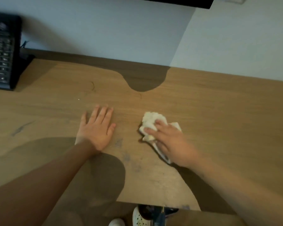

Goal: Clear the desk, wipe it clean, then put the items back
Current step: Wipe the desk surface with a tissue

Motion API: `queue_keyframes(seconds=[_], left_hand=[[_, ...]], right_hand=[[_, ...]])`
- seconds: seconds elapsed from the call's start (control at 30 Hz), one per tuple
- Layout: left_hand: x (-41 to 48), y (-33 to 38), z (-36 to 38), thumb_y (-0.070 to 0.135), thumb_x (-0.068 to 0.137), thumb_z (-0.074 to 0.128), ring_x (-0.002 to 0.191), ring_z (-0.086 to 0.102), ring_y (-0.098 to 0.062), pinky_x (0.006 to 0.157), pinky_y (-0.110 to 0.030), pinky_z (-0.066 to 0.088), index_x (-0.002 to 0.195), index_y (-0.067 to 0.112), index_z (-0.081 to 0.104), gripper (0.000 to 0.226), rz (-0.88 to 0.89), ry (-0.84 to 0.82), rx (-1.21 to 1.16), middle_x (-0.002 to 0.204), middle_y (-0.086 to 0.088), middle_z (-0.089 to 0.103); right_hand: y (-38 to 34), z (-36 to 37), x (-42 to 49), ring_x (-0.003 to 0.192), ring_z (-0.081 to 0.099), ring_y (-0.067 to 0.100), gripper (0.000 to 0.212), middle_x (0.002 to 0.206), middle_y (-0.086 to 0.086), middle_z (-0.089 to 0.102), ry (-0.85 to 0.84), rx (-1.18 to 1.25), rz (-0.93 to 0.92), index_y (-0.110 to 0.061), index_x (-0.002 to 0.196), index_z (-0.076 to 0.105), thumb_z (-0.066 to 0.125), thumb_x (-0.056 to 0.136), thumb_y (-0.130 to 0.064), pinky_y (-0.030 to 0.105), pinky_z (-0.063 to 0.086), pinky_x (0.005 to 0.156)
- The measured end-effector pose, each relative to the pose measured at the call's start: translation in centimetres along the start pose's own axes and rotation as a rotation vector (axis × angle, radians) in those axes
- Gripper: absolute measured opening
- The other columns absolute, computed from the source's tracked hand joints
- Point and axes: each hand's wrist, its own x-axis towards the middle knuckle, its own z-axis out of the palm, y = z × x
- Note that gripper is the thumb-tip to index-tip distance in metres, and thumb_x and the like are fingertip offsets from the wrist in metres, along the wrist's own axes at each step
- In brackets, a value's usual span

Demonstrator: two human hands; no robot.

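Here the left hand (97, 128) lies flat and released on the wooden surface (219, 111), holding nothing. Near it, to its right, the right hand (170, 142) presses a crumpled white cloth (151, 120) down under outstretched fingers. A keyboard (2, 53) stands far left of both.

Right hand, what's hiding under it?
A crumpled white cloth lies under the right hand, pressed on the desk. The cloth's middle and the desk beneath are covered.
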Motion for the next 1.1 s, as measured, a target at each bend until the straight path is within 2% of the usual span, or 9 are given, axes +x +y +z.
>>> queue_keyframes(seconds=[0.1,0.17,0.27,0.43,0.57,0.63,0.83,0.93,1.1], left_hand=[[-2.5,-1.3,0.4,0.055,0.083,-0.012,0.143,-0.016,-0.011,0.116,-0.041,-0.004,0.149,0.027,-0.010,0.072,0.064,0.005,0.011,0.157,0.010,-0.012],[-4.3,-2.5,0.6,0.055,0.078,-0.012,0.143,-0.014,-0.010,0.115,-0.043,-0.003,0.150,0.027,-0.004,0.078,0.050,0.048,-0.041,0.158,0.009,-0.007],[-6.2,-4.9,1.0,0.052,0.084,-0.002,0.141,-0.015,-0.008,0.116,-0.043,-0.001,0.151,0.025,0.001,0.072,-0.032,0.060,-0.111,0.158,0.007,-0.003],[-8.4,-8.1,1.2,0.058,0.080,-0.006,0.142,-0.011,-0.008,0.117,-0.045,0.005,0.151,0.025,0.008,0.079,0.044,0.029,-0.100,0.159,0.006,0.005],[-9.0,-9.8,0.2,0.055,0.082,-0.004,0.146,-0.003,-0.016,0.116,-0.046,0.007,0.151,0.022,0.013,0.078,0.116,0.035,-0.088,0.159,0.004,0.008],[-9.0,-11.1,0.3,0.050,0.086,0.002,0.146,-0.004,-0.017,0.117,-0.045,0.006,0.151,0.022,0.010,0.071,0.127,0.021,-0.061,0.159,0.004,0.007],[-8.9,-13.2,0.8,0.043,0.098,0.018,0.146,-0.006,-0.016,0.117,-0.044,0.002,0.151,0.023,0.005,0.058,0.100,0.039,-0.052,0.159,0.005,0.003],[-9.0,-13.1,0.8,0.044,0.097,0.016,0.146,-0.007,-0.015,0.117,-0.044,0.002,0.151,0.025,0.003,0.058,0.094,0.047,-0.041,0.159,0.006,0.001],[-8.9,-13.2,1.0,0.046,0.097,0.013,0.145,-0.009,-0.015,0.117,-0.045,0.001,0.151,0.026,0.000,0.059,0.100,0.047,-0.044,0.159,0.006,-0.002]], right_hand=[[5.3,-2.0,-1.0,0.140,0.026,0.034,0.044,0.149,0.019,0.034,0.133,0.041,0.527,-0.014,0.143,0.040,0.039,0.098,-0.015,0.035,0.019,0.112],[5.1,-1.7,-1.8,0.144,0.017,0.031,0.046,0.154,0.015,0.026,0.127,0.005,0.691,-0.018,0.146,0.033,0.037,0.100,-0.020,0.039,0.014,0.115],[-1.1,0.7,-1.9,0.145,0.011,0.029,0.050,0.157,0.011,0.019,0.141,-0.033,0.704,-0.021,0.149,0.026,0.036,0.100,-0.024,0.043,0.010,0.116],[-11.1,3.7,-1.0,0.147,0.004,0.021,0.049,0.159,0.005,0.011,0.051,0.033,0.465,-0.026,0.150,0.021,0.031,0.103,-0.020,0.035,0.003,0.117],[-6.9,1.9,-5.0,0.127,0.041,0.034,0.047,0.145,0.019,0.038,0.305,0.016,0.917,-0.015,0.145,0.034,0.039,0.098,-0.014,0.047,0.033,0.109],[-6.1,1.8,-7.4,0.129,0.037,0.038,0.046,0.142,0.023,0.039,0.315,-0.062,1.158,-0.010,0.144,0.035,0.038,0.099,-0.016,0.052,0.032,0.107],[-16.2,6.4,-1.3,0.146,0.006,0.027,0.051,0.158,0.011,0.015,0.222,-0.045,0.899,-0.018,0.150,0.021,0.034,0.101,-0.017,0.041,0.005,0.117],[-18.2,6.0,0.0,0.146,0.009,0.026,0.056,0.159,0.008,0.012,0.142,0.053,0.758,-0.022,0.151,0.017,0.037,0.100,-0.012,0.039,0.010,0.118],[-10.6,2.6,-8.9,0.124,0.042,0.039,0.051,0.143,0.022,0.038,0.341,-0.095,1.193,-0.012,0.146,0.032,0.042,0.095,-0.012,0.053,0.038,0.102]])
